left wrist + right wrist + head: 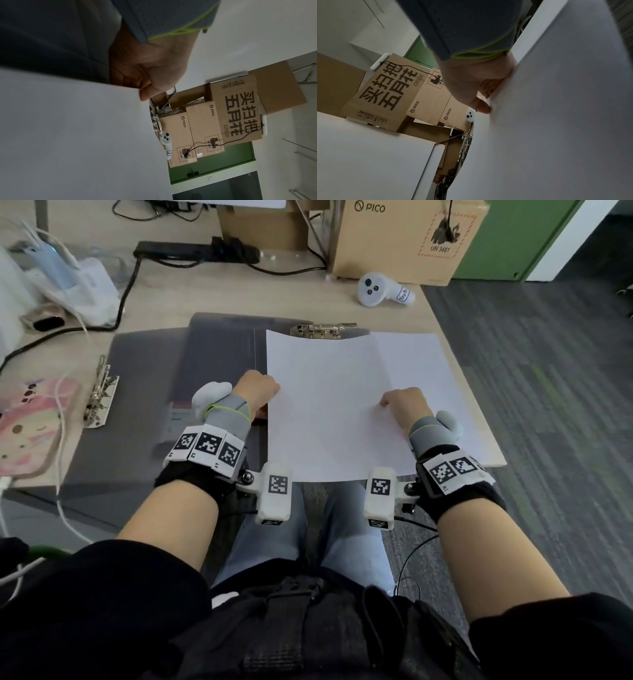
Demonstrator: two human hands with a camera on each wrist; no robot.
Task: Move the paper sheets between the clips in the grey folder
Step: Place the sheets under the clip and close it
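The grey folder point(144, 392) lies open on the desk. One metal clip point(100, 395) sits on its left flap and a second clip point(322, 330) at its far edge. Both hands hold a white paper sheet point(329, 405) lifted slightly over the folder's right side. My left hand point(270, 392) pinches its left edge, with the thumb on top in the left wrist view point(145, 93). My right hand point(388, 402) pinches it near the right side, seen close up point(481, 102). Another sheet point(448, 392) lies flat beneath, sticking out to the right.
A white controller point(380, 289) and a PICO cardboard box point(404, 237) stand behind the folder. A power strip point(195, 251) and its cables run across the back left. A pink pad point(24, 426) lies at the left. The desk's edge point(479, 405) is close on the right.
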